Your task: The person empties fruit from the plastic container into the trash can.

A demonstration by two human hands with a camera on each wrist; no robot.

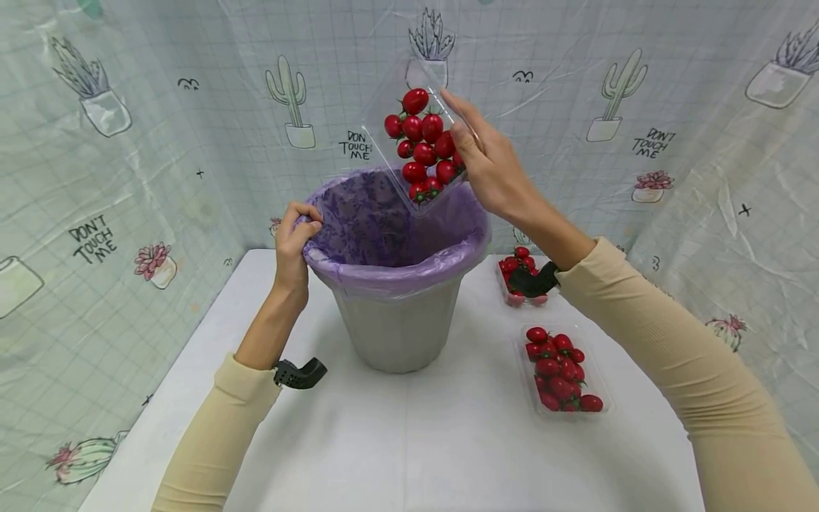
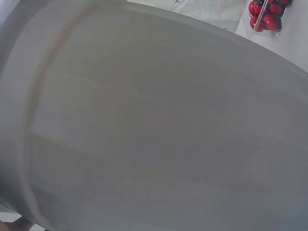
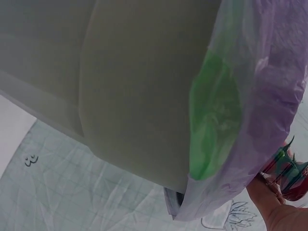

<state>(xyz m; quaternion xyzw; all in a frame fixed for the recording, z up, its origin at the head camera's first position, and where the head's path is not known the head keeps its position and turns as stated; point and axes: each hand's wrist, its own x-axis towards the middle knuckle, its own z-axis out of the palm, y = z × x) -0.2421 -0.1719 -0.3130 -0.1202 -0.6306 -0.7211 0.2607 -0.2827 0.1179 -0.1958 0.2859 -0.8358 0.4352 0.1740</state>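
Note:
My right hand (image 1: 483,160) grips the edge of a clear plastic tray (image 1: 384,131) of red cherry tomatoes (image 1: 424,152), tilted above the mouth of a grey bin. A purple liner bag (image 1: 403,276) covers the rim of this bin (image 1: 397,327) and folds down outside it. At the left of the rim, my left hand (image 1: 296,238) holds the edge with curled fingers. The bin's wall (image 2: 159,120) fills most of the left wrist view. In the right wrist view, the tray's tomatoes (image 3: 293,178) show partly behind the purple liner, beside the right hand (image 3: 274,204).
Two more clear trays of tomatoes stand on the white table (image 1: 461,441) to the right: a near tray (image 1: 604,387) and a far tray (image 1: 502,281), partly hidden by the right wrist's black strap (image 1: 534,281). A cactus-printed sheet (image 1: 211,128) hangs around the table.

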